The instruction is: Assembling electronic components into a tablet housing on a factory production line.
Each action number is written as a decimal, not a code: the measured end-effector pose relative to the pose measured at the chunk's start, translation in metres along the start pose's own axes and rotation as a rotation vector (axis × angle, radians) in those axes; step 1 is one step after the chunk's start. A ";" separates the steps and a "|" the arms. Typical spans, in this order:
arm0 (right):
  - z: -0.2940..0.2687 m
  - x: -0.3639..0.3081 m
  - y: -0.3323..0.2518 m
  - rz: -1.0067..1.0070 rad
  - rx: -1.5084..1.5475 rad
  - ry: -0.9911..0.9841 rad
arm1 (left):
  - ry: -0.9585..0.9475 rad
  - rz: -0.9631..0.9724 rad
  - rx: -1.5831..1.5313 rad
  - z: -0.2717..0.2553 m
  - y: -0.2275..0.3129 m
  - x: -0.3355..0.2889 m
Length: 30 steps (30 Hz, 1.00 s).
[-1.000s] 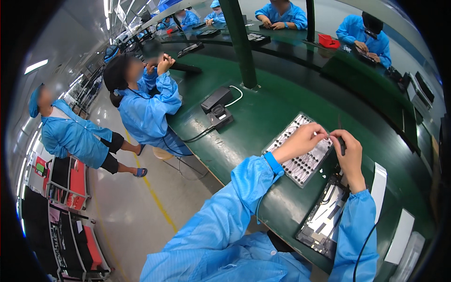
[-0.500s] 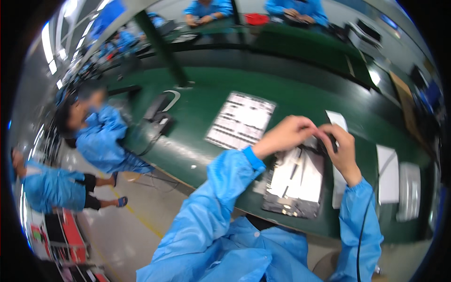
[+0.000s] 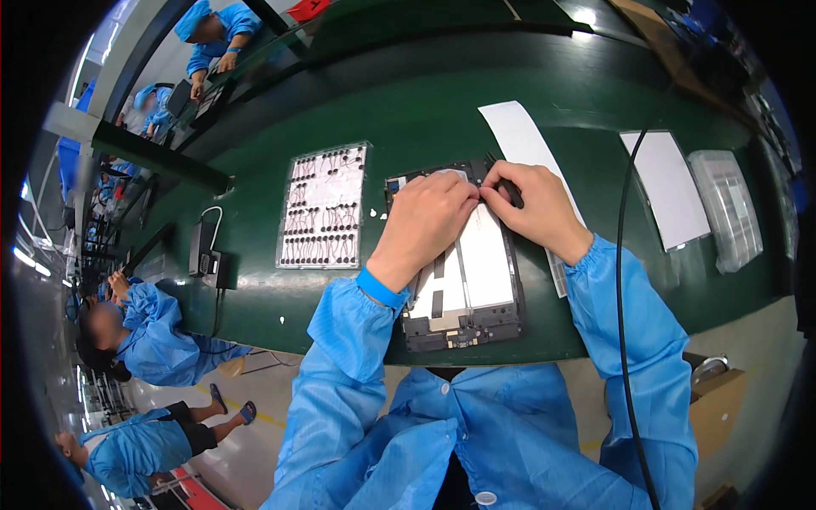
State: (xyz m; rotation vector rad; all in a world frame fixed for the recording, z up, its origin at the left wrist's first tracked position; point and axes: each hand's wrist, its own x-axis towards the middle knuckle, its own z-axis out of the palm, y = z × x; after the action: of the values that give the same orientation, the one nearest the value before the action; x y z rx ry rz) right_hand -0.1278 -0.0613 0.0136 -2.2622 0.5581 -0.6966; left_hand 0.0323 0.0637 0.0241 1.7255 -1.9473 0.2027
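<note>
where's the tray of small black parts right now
In the head view, the tray lies on the green bench, left of the left hand and the opened device.

My left hand (image 3: 429,223) and right hand (image 3: 534,204) over an opened tablet (image 3: 489,272)
A parts tray (image 3: 344,191) lies left of them.

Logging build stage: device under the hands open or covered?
Open: the device has its bright inner plate, a dark strip and black components exposed; the left hand hides part of it.
</note>
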 end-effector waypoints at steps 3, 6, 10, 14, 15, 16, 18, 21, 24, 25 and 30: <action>-0.001 0.000 -0.003 0.037 -0.026 -0.014 | 0.011 -0.038 -0.024 0.002 0.000 -0.002; 0.001 -0.001 0.003 0.078 0.013 -0.009 | 0.013 -0.040 -0.042 0.003 0.001 -0.003; 0.005 0.004 0.014 0.146 0.147 -0.052 | 0.040 -0.029 -0.050 0.008 0.001 -0.004; 0.018 0.008 0.036 0.221 0.277 -0.042 | 0.018 -0.067 -0.078 0.005 0.005 -0.003; 0.020 0.009 0.034 0.223 0.274 -0.043 | 0.019 -0.068 -0.081 0.004 0.005 -0.003; 0.020 0.009 0.031 0.267 0.329 -0.064 | 0.019 -0.094 -0.126 0.004 0.005 -0.004; 0.021 0.011 0.030 0.308 0.382 -0.084 | 0.022 -0.120 -0.170 0.002 0.006 -0.003; 0.022 0.013 0.027 0.337 0.338 -0.071 | -0.009 -0.166 -0.201 0.000 0.006 -0.003; 0.019 0.012 0.018 0.400 0.317 -0.097 | -0.016 -0.202 -0.229 0.000 0.005 -0.004; 0.020 0.011 0.022 0.359 0.321 -0.100 | -0.017 -0.212 -0.237 0.000 0.005 -0.005; 0.016 0.013 0.023 0.374 0.364 -0.156 | -0.009 -0.264 -0.314 0.004 0.000 -0.007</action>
State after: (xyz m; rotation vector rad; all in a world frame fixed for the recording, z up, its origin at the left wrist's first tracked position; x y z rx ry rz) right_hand -0.1122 -0.0760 -0.0086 -1.7898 0.6920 -0.3919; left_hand 0.0315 0.0685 0.0174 1.7460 -1.6325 -0.1957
